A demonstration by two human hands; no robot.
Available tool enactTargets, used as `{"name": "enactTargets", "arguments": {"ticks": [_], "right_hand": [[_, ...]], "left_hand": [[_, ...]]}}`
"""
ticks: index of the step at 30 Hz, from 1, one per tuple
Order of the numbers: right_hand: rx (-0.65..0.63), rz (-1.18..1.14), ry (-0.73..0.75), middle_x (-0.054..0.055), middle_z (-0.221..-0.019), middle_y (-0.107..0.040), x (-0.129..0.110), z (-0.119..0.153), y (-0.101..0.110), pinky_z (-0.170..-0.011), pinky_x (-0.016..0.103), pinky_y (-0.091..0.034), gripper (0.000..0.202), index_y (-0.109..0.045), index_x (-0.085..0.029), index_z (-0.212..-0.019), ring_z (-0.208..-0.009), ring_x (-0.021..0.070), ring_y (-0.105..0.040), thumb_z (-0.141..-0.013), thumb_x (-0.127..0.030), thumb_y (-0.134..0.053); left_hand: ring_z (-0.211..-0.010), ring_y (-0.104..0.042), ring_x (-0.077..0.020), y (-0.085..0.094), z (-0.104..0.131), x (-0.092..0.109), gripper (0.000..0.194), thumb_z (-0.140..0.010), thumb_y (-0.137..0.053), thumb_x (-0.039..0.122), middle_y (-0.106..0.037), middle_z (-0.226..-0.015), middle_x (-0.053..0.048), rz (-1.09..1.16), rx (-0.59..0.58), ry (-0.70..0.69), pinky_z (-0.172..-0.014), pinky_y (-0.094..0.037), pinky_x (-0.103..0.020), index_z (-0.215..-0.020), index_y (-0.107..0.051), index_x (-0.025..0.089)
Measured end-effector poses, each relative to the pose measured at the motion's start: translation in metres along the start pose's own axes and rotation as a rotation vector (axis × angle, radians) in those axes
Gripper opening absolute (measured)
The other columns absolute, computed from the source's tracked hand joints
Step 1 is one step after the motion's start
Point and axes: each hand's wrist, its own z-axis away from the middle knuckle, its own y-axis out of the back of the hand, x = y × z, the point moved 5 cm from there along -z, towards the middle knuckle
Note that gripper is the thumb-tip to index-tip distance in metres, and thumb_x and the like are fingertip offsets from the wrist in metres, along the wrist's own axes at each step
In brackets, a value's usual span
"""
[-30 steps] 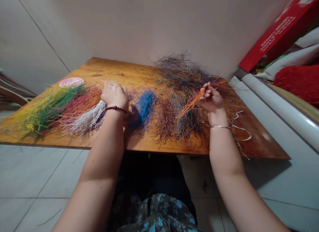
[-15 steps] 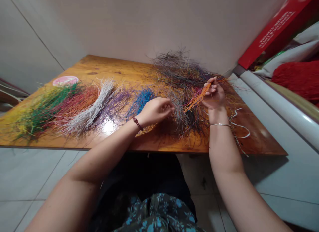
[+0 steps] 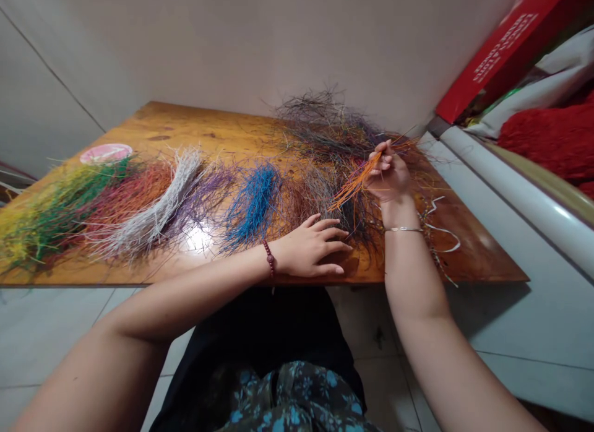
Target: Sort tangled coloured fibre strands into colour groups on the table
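Two hands; two bracelets; one orange bunch; one white bundle; one blue bundle.

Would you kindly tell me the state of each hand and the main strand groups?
Left hand: open, palm down.
Right hand: closed on thin orange strands.
Those strands: gripped, near ends splayed.
Long white strand bundle: lying, near end fanned.
Bright blue strand bundle: lying, near end fanned.
Dark mixed strand heap: tangled.

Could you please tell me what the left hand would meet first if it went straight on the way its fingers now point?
Probably the dark strands just ahead of the left hand; if it passes above them, the right forearm instead. Its height is hard to judge.
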Motion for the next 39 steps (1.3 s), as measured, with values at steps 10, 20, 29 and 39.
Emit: {"name": "enactTargets", "arguments": {"ticks": [10,20,29,39], "right_hand": [[-0.185,-0.248,0.069,-0.009,-0.065,-0.065,-0.002,-0.004,0.008,-0.051,0.02,-0.045,0.008,-0.072,-0.035,-0.087,-0.056,0.009,-0.058,-0.086,-0.04,-0.066],[-0.336,-0.439,0.052,-0.009,-0.06,-0.061,-0.011,0.001,0.006,-0.045,0.018,-0.043,0.006,-0.073,-0.034,-0.086,-0.047,0.0072,-0.053,-0.084,-0.039,-0.07],[-0.129,-0.351,0.029,-0.007,-0.067,-0.065,-0.001,-0.001,0.009,-0.044,0.015,-0.044,0.01,-0.071,-0.033,-0.085,-0.048,0.0058,-0.051,-0.091,-0.033,-0.063],[-0.245,-0.578,-0.103,-0.012,-0.061,-0.062,0.002,0.003,-0.015,-0.05,0.007,-0.046,0.012,-0.067,-0.026,-0.082,-0.045,-0.0015,-0.053,-0.092,-0.02,-0.064]], "left_hand": [[-0.127,-0.058,-0.0222,0.021,-0.006,-0.015,0.036,-0.102,-0.048,0.039,-0.07,-0.126,-0.009,0.524,0.208,0.109,-0.114,-0.04,-0.038,-0.121,-0.071,0.018],[-0.091,-0.067,-0.0173,0.065,0.015,-0.057,0.038,-0.083,-0.074,0.052,-0.076,-0.103,-0.01,0.967,0.633,0.482,-0.081,-0.051,-0.029,-0.094,-0.078,0.016],[-0.065,-0.057,-0.0101,0.093,0.05,-0.105,0.037,-0.089,-0.06,0.049,-0.065,-0.075,-0.002,1.025,1.236,0.709,-0.053,-0.039,-0.022,-0.068,-0.056,0.02],[-0.055,-0.047,-0.008,0.091,0.106,-0.156,0.037,-0.095,-0.046,0.057,-0.057,-0.077,0.0,1.31,1.851,0.915,-0.045,-0.033,-0.021,-0.084,-0.051,0.022]]}}
